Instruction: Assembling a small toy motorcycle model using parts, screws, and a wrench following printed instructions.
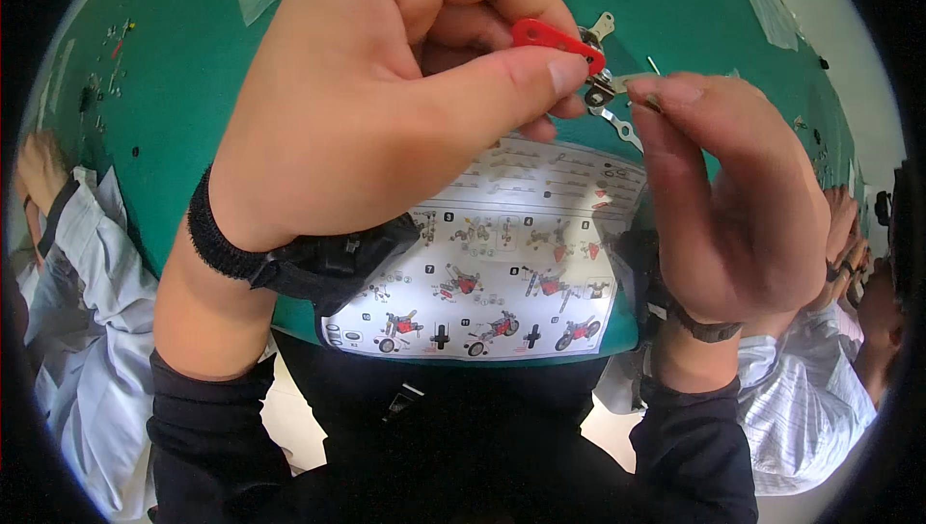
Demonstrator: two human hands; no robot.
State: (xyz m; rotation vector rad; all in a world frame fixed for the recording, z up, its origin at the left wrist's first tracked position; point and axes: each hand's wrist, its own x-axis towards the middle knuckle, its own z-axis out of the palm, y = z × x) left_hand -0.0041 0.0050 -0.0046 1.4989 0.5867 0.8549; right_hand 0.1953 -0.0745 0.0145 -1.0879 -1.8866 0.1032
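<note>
My left hand (pixel 415 90) is closed on a small metal model assembly, its thumb pressed against a red plate with holes (pixel 555 37). Metal brackets and a dark round fitting (pixel 599 97) stick out of the assembly beyond my fingertips. Close by on the right, my right hand (pixel 733 187) pinches a thin, pale metal piece (pixel 632 81) that reaches toward the fitting; its far end is partly hidden by the fingers. A flat silver spanner-shaped piece (pixel 618 127) shows just below, between the two hands; whether it touches the assembly I cannot tell.
A printed instruction sheet (pixel 482 273) with model drawings lies at the near edge of the green table (pixel 183 90). Clear plastic bags (pixel 769 9) and scattered small parts (pixel 116 61) lie farther out. Other people's hands (pixel 40 172) rest at the left and right edges.
</note>
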